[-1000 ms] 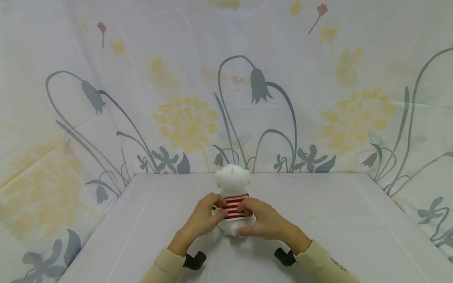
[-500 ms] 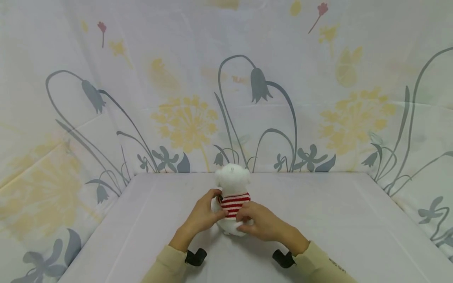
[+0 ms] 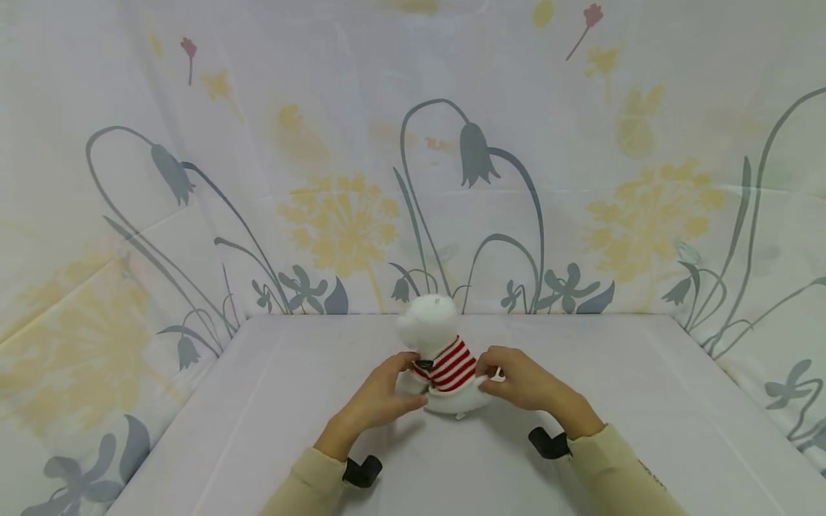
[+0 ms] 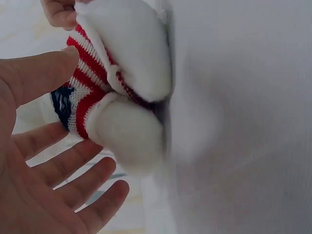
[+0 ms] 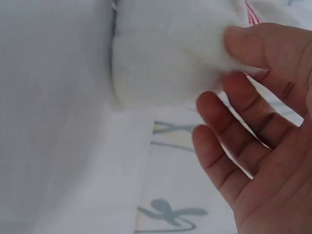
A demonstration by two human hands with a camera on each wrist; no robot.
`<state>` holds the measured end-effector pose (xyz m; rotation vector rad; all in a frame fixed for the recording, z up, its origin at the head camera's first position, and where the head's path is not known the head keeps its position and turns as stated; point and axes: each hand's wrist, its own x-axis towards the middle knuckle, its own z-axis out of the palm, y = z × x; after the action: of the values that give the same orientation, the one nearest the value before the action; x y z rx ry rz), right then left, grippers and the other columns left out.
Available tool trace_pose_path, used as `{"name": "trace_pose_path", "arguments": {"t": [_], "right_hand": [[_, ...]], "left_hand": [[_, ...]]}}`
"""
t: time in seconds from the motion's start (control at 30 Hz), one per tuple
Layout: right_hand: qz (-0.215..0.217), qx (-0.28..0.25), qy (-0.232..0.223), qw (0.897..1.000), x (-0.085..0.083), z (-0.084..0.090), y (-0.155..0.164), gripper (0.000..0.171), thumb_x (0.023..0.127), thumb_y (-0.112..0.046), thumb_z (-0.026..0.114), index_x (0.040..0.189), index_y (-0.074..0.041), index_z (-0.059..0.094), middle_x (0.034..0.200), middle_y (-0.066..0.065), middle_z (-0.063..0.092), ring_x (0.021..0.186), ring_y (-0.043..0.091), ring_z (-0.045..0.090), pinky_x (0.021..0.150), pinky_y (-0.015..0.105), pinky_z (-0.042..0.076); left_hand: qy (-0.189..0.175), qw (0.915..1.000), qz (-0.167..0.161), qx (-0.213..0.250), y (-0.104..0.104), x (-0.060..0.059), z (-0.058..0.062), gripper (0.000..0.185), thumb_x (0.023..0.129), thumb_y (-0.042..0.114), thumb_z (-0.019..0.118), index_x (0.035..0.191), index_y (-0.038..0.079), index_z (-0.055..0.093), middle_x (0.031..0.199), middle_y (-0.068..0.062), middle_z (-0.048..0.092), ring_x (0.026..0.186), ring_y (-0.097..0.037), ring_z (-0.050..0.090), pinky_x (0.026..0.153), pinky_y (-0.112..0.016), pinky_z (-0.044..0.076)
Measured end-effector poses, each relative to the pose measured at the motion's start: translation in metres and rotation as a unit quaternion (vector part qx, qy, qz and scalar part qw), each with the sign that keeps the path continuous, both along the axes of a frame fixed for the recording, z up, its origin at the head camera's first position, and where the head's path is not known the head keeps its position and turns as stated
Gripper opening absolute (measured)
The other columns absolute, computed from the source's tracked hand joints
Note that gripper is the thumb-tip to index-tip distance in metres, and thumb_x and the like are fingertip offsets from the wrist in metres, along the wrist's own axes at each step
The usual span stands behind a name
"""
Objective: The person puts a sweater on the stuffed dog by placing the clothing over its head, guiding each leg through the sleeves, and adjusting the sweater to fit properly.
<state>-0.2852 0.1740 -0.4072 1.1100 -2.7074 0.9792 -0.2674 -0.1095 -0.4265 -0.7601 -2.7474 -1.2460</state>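
A white plush toy (image 3: 431,322) in a red-and-white striped knit sweater (image 3: 453,367) sits on the white tabletop (image 3: 310,373), turned at an angle. A dark knitted patch (image 4: 62,105) shows on the sweater's edge. At the toy's left side, my left hand (image 3: 381,394) has its thumb (image 4: 46,70) by the stripes and its other fingers spread, fairly straight, close to the sweater and a rounded white limb (image 4: 127,131). My right hand (image 3: 525,381) pinches the toy's white plush lower right side between thumb (image 5: 248,44) and index finger.
Behind the table hangs a white cloth (image 3: 348,129) printed with grey and yellow flowers, which also lines both sides. A black device (image 3: 363,471) sits at my left wrist, another black device (image 3: 548,443) at my right.
The toy has turned from squarely placed to angled, its lower body swinging right. My right hand has moved right and up with it; the left hand has shifted slightly right.
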Motion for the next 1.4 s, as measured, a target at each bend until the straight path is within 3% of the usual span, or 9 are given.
{"name": "trace_pose_path", "arguments": {"t": [0.17,0.3,0.43,0.67,0.97,1.07,1.2,1.3,1.4], "right_hand": [[-0.020,0.006,-0.013,1.000,-0.003,0.003,0.012,0.014,0.082,-0.010,0.072,0.088,-0.020,0.063,0.087,-0.010,0.056,0.086,0.013,0.054,0.075,0.036,0.048],[-0.013,-0.011,-0.019,1.000,0.000,0.004,0.007,0.014,0.081,-0.014,0.073,0.089,-0.020,0.063,0.087,-0.009,0.056,0.086,0.014,0.054,0.077,0.038,0.048],[-0.020,-0.022,0.036,0.999,0.006,0.003,-0.009,0.014,0.081,-0.015,0.074,0.088,-0.019,0.061,0.086,-0.008,0.055,0.084,0.012,0.054,0.076,0.036,0.049],[-0.019,-0.021,0.114,0.993,0.015,-0.004,-0.036,0.021,0.080,-0.016,0.077,0.097,-0.015,0.064,0.094,-0.006,0.060,0.083,0.009,0.056,0.070,0.026,0.050],[-0.111,-0.002,0.178,0.978,0.006,-0.008,-0.023,0.024,0.076,-0.018,0.081,0.088,-0.018,0.060,0.081,-0.008,0.053,0.076,0.008,0.049,0.063,0.026,0.045],[-0.073,-0.023,0.188,0.979,0.006,-0.009,-0.022,0.022,0.078,-0.015,0.079,0.092,-0.016,0.063,0.085,-0.006,0.056,0.076,0.008,0.053,0.064,0.025,0.048],[-0.021,-0.042,0.242,0.969,0.006,-0.012,-0.030,0.020,0.081,-0.012,0.076,0.098,-0.015,0.067,0.091,-0.004,0.061,0.077,0.008,0.056,0.064,0.027,0.051],[-0.026,-0.040,0.279,0.959,0.005,-0.014,-0.037,0.016,0.083,-0.011,0.074,0.096,-0.016,0.068,0.091,-0.006,0.062,0.074,0.006,0.054,0.062,0.026,0.050],[-0.046,-0.034,0.277,0.959,0.005,-0.016,-0.039,0.009,0.086,-0.011,0.070,0.093,-0.016,0.067,0.087,-0.008,0.061,0.070,0.005,0.053,0.059,0.025,0.048]], "left_hand": [[0.007,0.9998,-0.015,0.008,0.005,0.001,0.000,0.061,0.084,0.027,0.073,0.136,0.009,0.046,0.129,-0.007,0.054,0.122,-0.026,0.049,0.100,-0.049,0.038],[0.023,0.9994,0.001,0.024,0.005,-0.001,-0.003,0.047,0.087,0.020,0.068,0.129,0.008,0.050,0.124,-0.008,0.058,0.116,-0.028,0.053,0.093,-0.048,0.043],[0.025,0.9989,0.013,0.037,0.005,-0.003,-0.005,0.042,0.088,0.019,0.066,0.127,0.007,0.052,0.125,-0.010,0.058,0.116,-0.030,0.054,0.089,-0.047,0.046],[0.002,0.9995,-0.004,0.030,0.010,-0.001,-0.006,0.050,0.086,0.020,0.070,0.130,0.010,0.049,0.119,-0.006,0.060,0.113,-0.025,0.055,0.090,-0.048,0.046],[-0.049,0.9969,-0.050,0.037,0.024,0.008,-0.005,0.051,0.087,0.021,0.070,0.132,0.011,0.049,0.118,-0.008,0.060,0.108,-0.026,0.058,0.090,-0.047,0.046],[-0.009,0.9981,-0.043,0.043,0.026,0.008,-0.007,0.042,0.089,0.018,0.067,0.128,0.010,0.054,0.117,-0.006,0.061,0.104,-0.025,0.060,0.087,-0.043,0.049],[0.093,0.9932,-0.002,0.069,0.030,0.002,-0.010,0.020,0.089,0.007,0.065,0.110,0.006,0.065,0.106,-0.006,0.064,0.090,-0.020,0.062,0.076,-0.033,0.052],[0.158,0.9840,0.026,0.078,0.039,-0.004,-0.012,0.010,0.087,0.002,0.066,0.097,0.006,0.069,0.095,-0.005,0.065,0.081,-0.015,0.061,0.070,-0.027,0.052],[0.196,0.9770,0.055,0.062,0.047,-0.010,-0.012,0.007,0.086,0.003,0.067,0.091,0.007,0.070,0.087,-0.002,0.063,0.075,-0.013,0.059,0.065,-0.025,0.050]]}}
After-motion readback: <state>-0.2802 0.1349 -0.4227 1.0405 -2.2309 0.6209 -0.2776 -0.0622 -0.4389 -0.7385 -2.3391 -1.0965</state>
